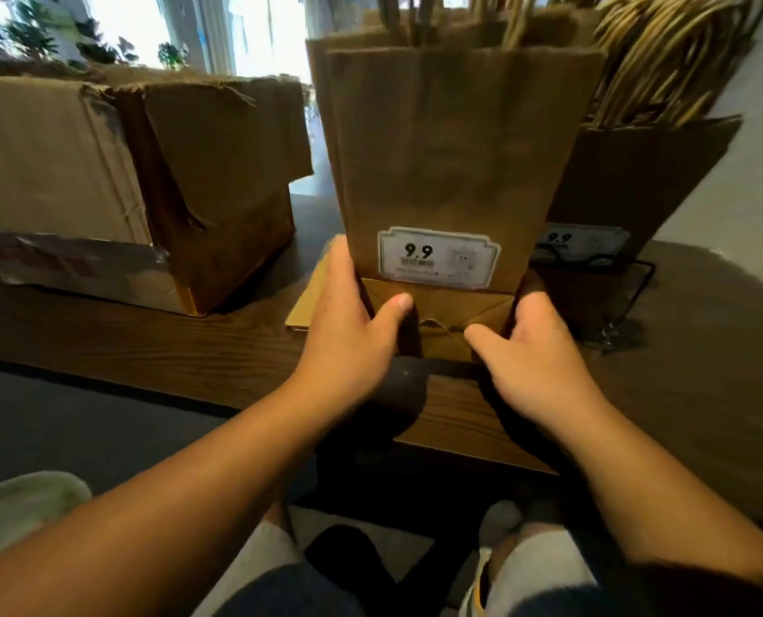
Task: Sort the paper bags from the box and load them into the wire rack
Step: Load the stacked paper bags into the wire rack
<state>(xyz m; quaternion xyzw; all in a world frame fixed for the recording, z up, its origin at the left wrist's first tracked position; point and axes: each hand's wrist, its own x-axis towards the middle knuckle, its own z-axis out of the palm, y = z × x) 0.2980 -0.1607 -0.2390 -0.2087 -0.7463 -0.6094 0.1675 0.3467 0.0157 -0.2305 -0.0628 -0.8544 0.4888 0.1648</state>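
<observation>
A stack of flat brown paper bags (451,140) stands upright on the dark wooden table, its front bag carrying a white "9.9" price label (437,256). My left hand (353,322) grips the stack's lower left edge, thumb on the folded bottom. My right hand (531,349) grips the lower right edge, thumb on the front. Behind and to the right, a black wire rack (638,278) holds more brown bags (629,180) with twisted paper handles (664,55). A worn cardboard box (134,180) sits at the left.
A flat piece of cardboard (308,296) lies on the table (192,349) under my left hand. The table's front edge runs just below my wrists. A white wall stands at the right, and windows with plants are behind the box. My knees and shoes show below.
</observation>
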